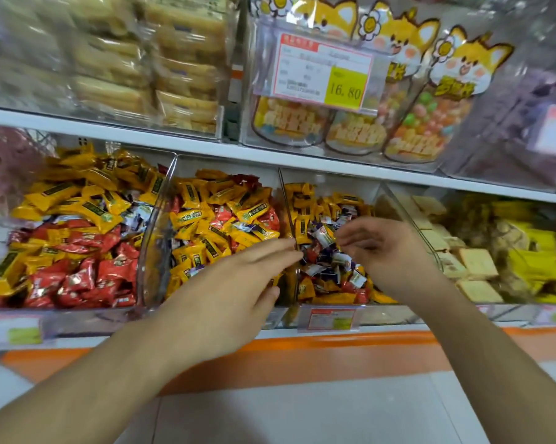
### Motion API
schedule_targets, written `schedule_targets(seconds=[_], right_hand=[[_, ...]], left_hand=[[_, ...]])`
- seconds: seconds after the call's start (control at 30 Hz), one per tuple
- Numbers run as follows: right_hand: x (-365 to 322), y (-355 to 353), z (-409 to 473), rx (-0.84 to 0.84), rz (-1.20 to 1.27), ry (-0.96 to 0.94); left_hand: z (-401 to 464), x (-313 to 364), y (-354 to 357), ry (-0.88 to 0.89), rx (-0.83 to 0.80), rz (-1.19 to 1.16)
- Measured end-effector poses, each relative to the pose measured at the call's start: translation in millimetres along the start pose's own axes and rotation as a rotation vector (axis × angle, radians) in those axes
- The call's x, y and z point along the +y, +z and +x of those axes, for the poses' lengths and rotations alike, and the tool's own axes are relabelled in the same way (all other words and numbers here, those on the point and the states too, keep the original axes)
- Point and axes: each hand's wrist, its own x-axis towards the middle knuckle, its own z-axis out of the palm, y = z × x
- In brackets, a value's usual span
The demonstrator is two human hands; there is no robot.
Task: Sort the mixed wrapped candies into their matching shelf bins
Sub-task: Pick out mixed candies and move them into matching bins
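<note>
On the lower shelf (302,161), in front of a row of clear bins, both hands reach toward the third bin (329,310) from the left. This looks like the picking stage of the sort: choosing stray pieces out of a mixed heap. The left hand (231,296) lies flat with its fingers straight and close together, tips pointing to 2 o'clock and reaching the divider (287,209) between the second and third bins; it holds nothing that can be seen. The right hand (388,251) hovers over the third bin with fingers loosely bent toward 9 o'clock, its tips just beside a white and purple candy (324,237); whether it already pinches that piece I cannot tell, as the fingers are blurred.

The third bin holds white and purple candies at its middle, with yellow ones round them and a few red. The second bin (161,219) is mostly yellow candies (206,219) with red and a few white pieces mixed in. The first bin (58,318), at 9 o'clock, has yellow on top and red candies (78,280) toward the front. A fourth bin (408,219) at 3 o'clock holds pale square packets (476,262).

The next move, as I judge it, calls for a sure pinch on one wrapper, lifted clear of its neighbours, then carried over the divider to the bin whose colour it matches.
</note>
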Motion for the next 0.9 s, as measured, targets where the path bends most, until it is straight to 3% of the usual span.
schedule_targets(seconds=[0.2, 0.47, 0.57, 0.7, 0.8, 0.9], right_hand=[[0.3, -2.8, -9.5, -0.234, -0.169, -0.006], [-5.2, 12.6, -9.0, -0.295, -0.260, -0.017], [-4.4, 18.0, -6.3, -0.241, -0.301, -0.061], [-2.8, 4.2, -2.5, -0.049, -0.278, 0.001], [-12.7, -4.3, -6.6, 0.032, -0.126, 0.003], [-38.8, 2.7, -15.0, -0.023, 0.104, -0.017]], left_hand=[[5.1, 5.7, 10.9, -0.009, -0.058, -0.016], [6.6, 3.9, 10.6, -0.018, -0.041, -0.032], [6.9, 2.7, 11.5, -0.016, -0.030, -0.035], [5.7, 2.2, 11.5, -0.015, 0.011, -0.064], [7.0, 5.5, 8.7, -0.047, 0.074, -0.105], [9.6, 9.5, 3.1, -0.114, 0.208, -0.236]])
